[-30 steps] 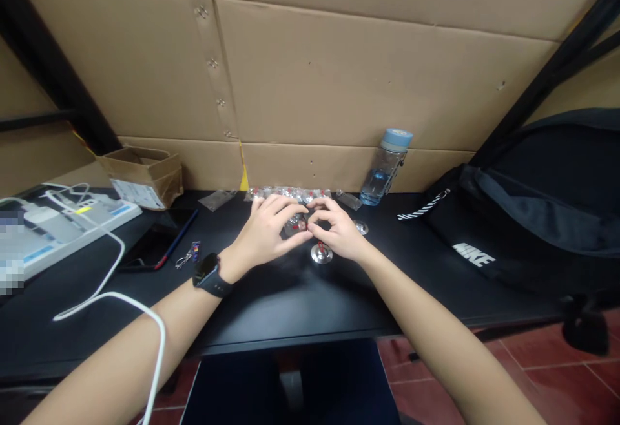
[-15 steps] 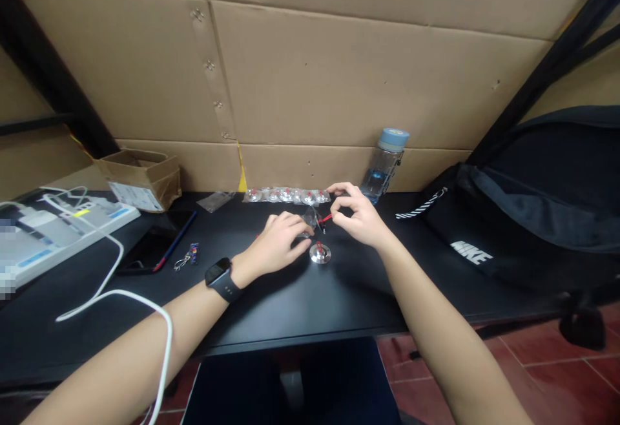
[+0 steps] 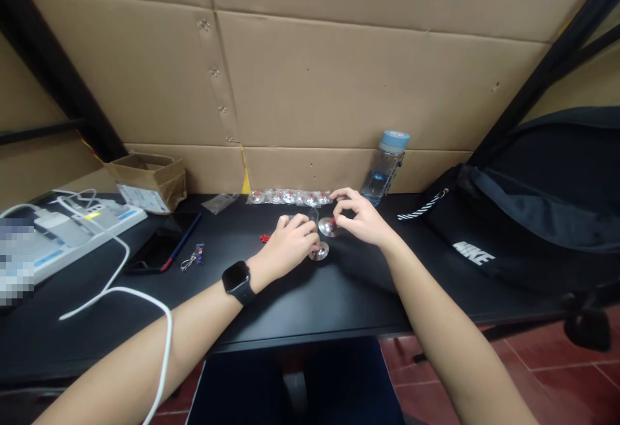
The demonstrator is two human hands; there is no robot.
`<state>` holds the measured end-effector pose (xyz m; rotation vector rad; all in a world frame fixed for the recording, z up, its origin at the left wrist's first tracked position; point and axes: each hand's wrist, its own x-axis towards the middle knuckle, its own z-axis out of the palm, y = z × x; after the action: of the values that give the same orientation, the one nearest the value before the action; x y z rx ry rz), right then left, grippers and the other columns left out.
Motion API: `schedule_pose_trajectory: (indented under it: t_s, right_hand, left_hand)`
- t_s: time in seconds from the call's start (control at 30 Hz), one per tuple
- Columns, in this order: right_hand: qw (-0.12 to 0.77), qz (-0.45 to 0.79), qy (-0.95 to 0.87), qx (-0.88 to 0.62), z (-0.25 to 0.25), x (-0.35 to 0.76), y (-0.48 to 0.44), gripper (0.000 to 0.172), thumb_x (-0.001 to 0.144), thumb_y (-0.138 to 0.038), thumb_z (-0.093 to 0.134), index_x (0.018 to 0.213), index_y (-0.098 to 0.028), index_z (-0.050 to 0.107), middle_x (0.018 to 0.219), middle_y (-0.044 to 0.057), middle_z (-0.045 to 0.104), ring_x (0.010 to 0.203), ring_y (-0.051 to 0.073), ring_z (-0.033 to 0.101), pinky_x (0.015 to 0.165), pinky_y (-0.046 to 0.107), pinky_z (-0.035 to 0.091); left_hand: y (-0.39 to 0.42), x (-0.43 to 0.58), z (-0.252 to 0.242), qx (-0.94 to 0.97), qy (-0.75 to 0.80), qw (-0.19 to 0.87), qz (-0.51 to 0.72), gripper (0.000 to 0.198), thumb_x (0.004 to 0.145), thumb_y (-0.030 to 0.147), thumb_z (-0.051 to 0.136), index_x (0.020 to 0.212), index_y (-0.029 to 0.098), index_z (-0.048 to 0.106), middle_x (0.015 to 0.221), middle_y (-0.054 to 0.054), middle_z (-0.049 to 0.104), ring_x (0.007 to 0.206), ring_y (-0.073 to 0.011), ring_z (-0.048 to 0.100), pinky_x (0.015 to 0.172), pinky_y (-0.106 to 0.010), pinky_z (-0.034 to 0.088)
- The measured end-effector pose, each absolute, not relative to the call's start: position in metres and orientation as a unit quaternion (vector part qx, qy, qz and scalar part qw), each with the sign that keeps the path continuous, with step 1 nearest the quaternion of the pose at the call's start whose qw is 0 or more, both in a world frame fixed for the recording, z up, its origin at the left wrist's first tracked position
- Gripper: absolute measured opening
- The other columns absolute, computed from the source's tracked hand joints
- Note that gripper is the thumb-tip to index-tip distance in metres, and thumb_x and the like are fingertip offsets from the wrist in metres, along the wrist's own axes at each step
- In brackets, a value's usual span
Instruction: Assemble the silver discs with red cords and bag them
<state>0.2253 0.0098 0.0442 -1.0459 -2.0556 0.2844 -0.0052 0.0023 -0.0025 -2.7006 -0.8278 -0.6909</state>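
My right hand (image 3: 359,217) pinches the red cord of a small silver finger cymbal (image 3: 328,227), which hangs tilted just beside the fingertips. My left hand (image 3: 294,244) reaches low over the table, thumb and forefinger closed at the top of a second finger cymbal (image 3: 320,252); its cord is hidden by the fingers. A bit of clear plastic (image 3: 314,214) shows just beyond the left fingers. To the left of that hand lies a bunch of red cord (image 3: 264,239).
Several bagged finger cymbals (image 3: 289,197) form a row along the cardboard wall. A water bottle (image 3: 386,166) and a black backpack (image 3: 527,218) are on the right. Leftward are an empty plastic bag (image 3: 219,203), a small carton (image 3: 149,183), a phone (image 3: 165,244), a keychain (image 3: 195,256) and a power strip (image 3: 62,238).
The right hand's cymbal has come out into view, clear of the plastic. My left hand has moved right and nearer, onto the cymbal that stood alone on the table.
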Motion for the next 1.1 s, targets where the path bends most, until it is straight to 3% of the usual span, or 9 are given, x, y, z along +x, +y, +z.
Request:
schedule_pose_trajectory:
  t_s: [0.2, 0.33, 0.5, 0.67, 0.9, 1.1]
  right_hand:
    - [0.367, 0.147, -0.812, -0.43, 0.041, 0.226, 0.013, 0.011, 0.075, -0.017, 0.062, 0.064, -0.019, 0.065, 0.08, 0.002, 0.063, 0.072, 0.016, 0.057, 0.073, 0.031, 0.045]
    - [0.383, 0.246, -0.765, -0.455, 0.041, 0.226, 0.014, 0.015, 0.08, -0.019, 0.058, 0.069, -0.019, 0.068, 0.068, -0.001, 0.066, 0.065, 0.016, 0.059, 0.067, 0.029, 0.045]
    - [0.444, 0.338, -0.709, -0.431, 0.039, 0.211, 0.01, 0.014, 0.084, -0.026, 0.062, 0.077, -0.018, 0.072, 0.075, 0.001, 0.072, 0.073, 0.016, 0.065, 0.074, 0.029, 0.05]
    - [0.482, 0.5, -0.598, -0.399, 0.032, 0.19, 0.003, 0.018, 0.08, -0.034, 0.073, 0.077, -0.017, 0.067, 0.101, 0.006, 0.075, 0.08, 0.017, 0.072, 0.077, 0.031, 0.058]
    - [0.527, 0.588, -0.479, -0.384, 0.026, 0.17, -0.002, 0.03, 0.075, -0.042, 0.082, 0.082, -0.018, 0.065, 0.085, 0.003, 0.071, 0.072, 0.02, 0.073, 0.073, 0.041, 0.064]
    - [0.523, 0.604, -0.49, -0.348, 0.024, 0.173, -0.002, 0.031, 0.072, -0.032, 0.087, 0.093, -0.017, 0.071, 0.093, 0.005, 0.073, 0.089, 0.019, 0.072, 0.087, 0.037, 0.061]
  left_hand:
    - [0.006, -0.017, 0.007, -0.856, -0.38, 0.05, -0.348, 0.015, 0.099, 0.031, 0.055, 0.095, 0.024, 0.068, 0.123, -0.009, 0.06, 0.119, -0.028, 0.047, 0.089, -0.043, 0.033]
    - [0.009, -0.018, 0.006, -0.826, -0.414, 0.019, -0.383, 0.02, 0.1, 0.033, 0.052, 0.096, 0.024, 0.069, 0.125, -0.01, 0.057, 0.12, -0.0293, 0.045, 0.091, -0.045, 0.033]
    - [0.006, -0.015, 0.007, -0.795, -0.448, -0.001, -0.409, 0.02, 0.1, 0.035, 0.053, 0.097, 0.024, 0.069, 0.124, -0.009, 0.056, 0.117, -0.0273, 0.048, 0.093, -0.044, 0.034]
    - [0.005, -0.014, 0.008, -0.786, -0.455, -0.001, -0.42, 0.016, 0.099, 0.035, 0.056, 0.098, 0.025, 0.068, 0.122, -0.007, 0.057, 0.116, -0.026, 0.049, 0.092, -0.041, 0.034]
    - [0.005, -0.012, 0.006, -0.785, -0.458, 0.003, -0.417, 0.015, 0.098, 0.035, 0.057, 0.097, 0.025, 0.068, 0.12, -0.007, 0.059, 0.114, -0.026, 0.05, 0.091, -0.041, 0.033]
    - [0.005, -0.013, 0.008, -0.78, -0.461, 0.005, -0.423, 0.015, 0.098, 0.034, 0.057, 0.097, 0.025, 0.069, 0.118, -0.006, 0.06, 0.113, -0.0254, 0.051, 0.092, -0.041, 0.033]
